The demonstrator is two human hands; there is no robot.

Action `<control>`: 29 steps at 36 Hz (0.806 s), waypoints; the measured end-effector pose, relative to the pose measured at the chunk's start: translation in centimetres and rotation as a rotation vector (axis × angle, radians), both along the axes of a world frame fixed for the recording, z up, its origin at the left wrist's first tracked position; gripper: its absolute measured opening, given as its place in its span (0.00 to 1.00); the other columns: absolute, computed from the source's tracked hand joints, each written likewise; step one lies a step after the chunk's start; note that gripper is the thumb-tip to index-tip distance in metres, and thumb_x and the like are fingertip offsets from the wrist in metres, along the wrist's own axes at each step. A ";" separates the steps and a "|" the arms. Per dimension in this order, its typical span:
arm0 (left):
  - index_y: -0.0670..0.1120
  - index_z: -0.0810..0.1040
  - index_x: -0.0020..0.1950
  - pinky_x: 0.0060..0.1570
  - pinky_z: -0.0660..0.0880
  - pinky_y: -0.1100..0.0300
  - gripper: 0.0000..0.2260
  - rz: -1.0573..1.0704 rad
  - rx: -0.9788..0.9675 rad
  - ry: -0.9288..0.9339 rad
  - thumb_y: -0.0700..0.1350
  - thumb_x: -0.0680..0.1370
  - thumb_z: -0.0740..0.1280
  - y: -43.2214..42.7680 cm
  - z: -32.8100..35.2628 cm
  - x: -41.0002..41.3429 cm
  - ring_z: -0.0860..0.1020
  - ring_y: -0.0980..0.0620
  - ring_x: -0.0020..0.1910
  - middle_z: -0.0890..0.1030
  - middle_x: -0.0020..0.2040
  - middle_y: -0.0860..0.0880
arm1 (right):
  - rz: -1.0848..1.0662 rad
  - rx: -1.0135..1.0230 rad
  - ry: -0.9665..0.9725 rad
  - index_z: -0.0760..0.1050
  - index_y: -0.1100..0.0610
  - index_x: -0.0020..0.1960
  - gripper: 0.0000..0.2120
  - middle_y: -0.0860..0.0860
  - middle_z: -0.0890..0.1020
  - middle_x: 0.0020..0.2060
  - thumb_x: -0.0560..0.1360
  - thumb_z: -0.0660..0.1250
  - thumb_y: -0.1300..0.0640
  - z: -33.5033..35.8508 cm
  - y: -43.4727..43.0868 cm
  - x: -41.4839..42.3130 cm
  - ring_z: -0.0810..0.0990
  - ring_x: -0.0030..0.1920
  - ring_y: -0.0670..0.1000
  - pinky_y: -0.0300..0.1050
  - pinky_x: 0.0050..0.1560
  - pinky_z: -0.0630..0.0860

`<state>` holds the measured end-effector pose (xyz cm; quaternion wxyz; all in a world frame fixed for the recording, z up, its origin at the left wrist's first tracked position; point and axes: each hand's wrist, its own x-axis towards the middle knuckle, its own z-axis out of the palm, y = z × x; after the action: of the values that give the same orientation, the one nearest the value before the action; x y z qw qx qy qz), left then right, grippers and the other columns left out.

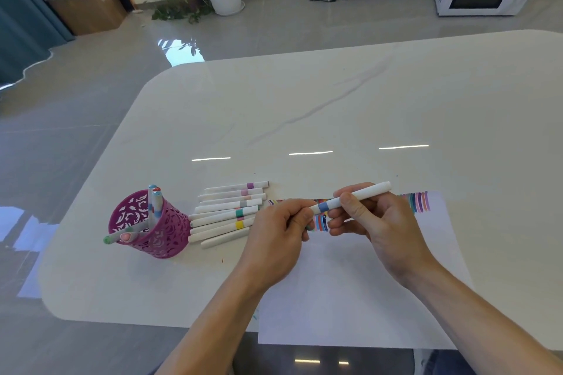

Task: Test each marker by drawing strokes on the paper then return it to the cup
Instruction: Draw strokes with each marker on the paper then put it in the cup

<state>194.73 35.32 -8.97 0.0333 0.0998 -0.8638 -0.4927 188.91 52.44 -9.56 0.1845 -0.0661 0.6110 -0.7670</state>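
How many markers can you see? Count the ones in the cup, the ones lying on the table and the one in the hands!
Markers in the purple cup: 4
Loose markers in a row on the table: 9
Blue-banded marker held by left hand and right hand: 1
Total: 14 markers

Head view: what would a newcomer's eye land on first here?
At the centre, above the paper, the left hand and right hand hold a blue-banded white marker between them. To their left stands a magenta cut-out cup, with a row of loose markers lying beside it. Bright strokes line the paper's far edge.
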 end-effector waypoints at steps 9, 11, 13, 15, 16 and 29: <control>0.56 0.81 0.49 0.39 0.74 0.68 0.09 0.019 0.066 0.010 0.45 0.83 0.63 -0.2 0.3 -0.1 0.77 0.60 0.35 0.79 0.35 0.60 | 0.030 0.008 -0.091 0.82 0.64 0.53 0.09 0.60 0.86 0.40 0.82 0.67 0.59 0.2 -0.3 -0.5 0.85 0.39 0.55 0.47 0.40 0.84; 0.56 0.82 0.50 0.42 0.77 0.60 0.08 0.042 0.111 0.022 0.45 0.82 0.65 -0.2 0.3 -0.1 0.78 0.55 0.38 0.81 0.37 0.56 | 0.020 0.043 -0.097 0.83 0.63 0.51 0.10 0.59 0.86 0.39 0.81 0.68 0.56 0.2 -0.4 -0.7 0.83 0.38 0.55 0.47 0.38 0.83; 0.55 0.83 0.51 0.45 0.78 0.52 0.06 0.071 0.157 0.035 0.46 0.81 0.67 -0.5 0.4 -0.2 0.79 0.49 0.41 0.82 0.40 0.53 | 0.001 0.106 -0.103 0.83 0.62 0.49 0.12 0.58 0.85 0.38 0.81 0.69 0.53 0.1 -0.3 -0.9 0.83 0.35 0.54 0.46 0.36 0.82; 0.54 0.83 0.51 0.43 0.77 0.54 0.05 0.130 0.214 0.061 0.45 0.80 0.68 -0.8 0.6 -0.3 0.77 0.51 0.39 0.81 0.39 0.52 | -0.024 0.179 -0.115 0.83 0.62 0.48 0.15 0.56 0.85 0.36 0.81 0.68 0.50 -0.1 -0.1 -1.3 0.82 0.33 0.53 0.45 0.34 0.81; 0.54 0.84 0.50 0.42 0.76 0.56 0.06 0.168 0.246 0.078 0.44 0.80 0.69 -1.0 0.8 -0.3 0.77 0.53 0.39 0.81 0.39 0.51 | -0.041 0.213 -0.130 0.82 0.62 0.48 0.17 0.56 0.84 0.35 0.82 0.67 0.48 -0.2 0.0 -1.5 0.81 0.32 0.52 0.45 0.34 0.81; 0.53 0.80 0.45 0.47 0.76 0.64 0.03 0.375 -0.047 0.377 0.46 0.79 0.70 -3.3 3.2 1.0 0.80 0.53 0.46 0.80 0.44 0.55 | 0.033 0.536 -0.179 0.79 0.62 0.45 0.17 0.54 0.84 0.31 0.82 0.63 0.49 -1.2 0.8 -2.2 0.80 0.27 0.51 0.46 0.31 0.77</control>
<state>195.68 32.07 -5.81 0.2866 0.1640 -0.8199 -0.4677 186.72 53.27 -10.74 0.2613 0.0428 0.7721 -0.5778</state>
